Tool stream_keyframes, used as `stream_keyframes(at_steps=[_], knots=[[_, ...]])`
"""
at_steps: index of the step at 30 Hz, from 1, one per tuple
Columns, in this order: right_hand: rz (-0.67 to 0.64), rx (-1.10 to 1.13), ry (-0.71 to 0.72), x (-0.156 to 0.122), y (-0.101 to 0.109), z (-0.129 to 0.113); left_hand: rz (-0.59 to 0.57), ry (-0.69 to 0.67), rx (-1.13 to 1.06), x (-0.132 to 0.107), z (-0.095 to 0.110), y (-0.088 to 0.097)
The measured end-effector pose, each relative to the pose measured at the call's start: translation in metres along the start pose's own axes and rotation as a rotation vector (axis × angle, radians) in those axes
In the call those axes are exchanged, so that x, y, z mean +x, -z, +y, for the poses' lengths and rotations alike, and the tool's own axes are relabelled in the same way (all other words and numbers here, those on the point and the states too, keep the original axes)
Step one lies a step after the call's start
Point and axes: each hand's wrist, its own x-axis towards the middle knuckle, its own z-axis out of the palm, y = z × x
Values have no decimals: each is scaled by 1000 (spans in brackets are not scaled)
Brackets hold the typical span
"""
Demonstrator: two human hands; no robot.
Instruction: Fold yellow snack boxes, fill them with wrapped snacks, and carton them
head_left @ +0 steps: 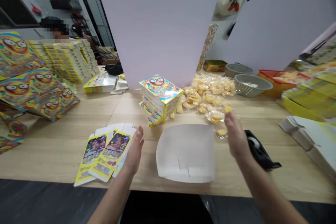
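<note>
My left hand (134, 151) is open, fingers stretched out and palm turned inward. It is at the right edge of the fanned yellow-and-white flat cartons (110, 154); whether it touches them I cannot tell. Between my hands lies a white, slightly curved sheet of card (187, 147) with two short slits near its front edge. My right hand (235, 135), also open and holding nothing, is raised to the right of the card. Just beside it rests a black tape dispenser (262, 154). Behind the card stands a small stack of cartoon-printed boxes (161, 94).
Wrapped yellow snack packets (207, 94) are heaped right of the stack. Grey baskets (253, 85) and a red basket (278, 77) stand behind. Printed boxes (36, 80) are piled left, white cartons (313, 140) right. A tall pale panel (160, 35) rises at the back. Another person (55, 31) is far left.
</note>
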Motion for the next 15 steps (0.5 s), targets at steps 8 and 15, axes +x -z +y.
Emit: stream_keyframes(at_steps=[8,15], knots=[[-959,-25,-405,99,-131,-134,-104,24,-137,32,120,-67],[-1027,71,-607,82,-157,-112,-238,101,-174,53,126,-97]])
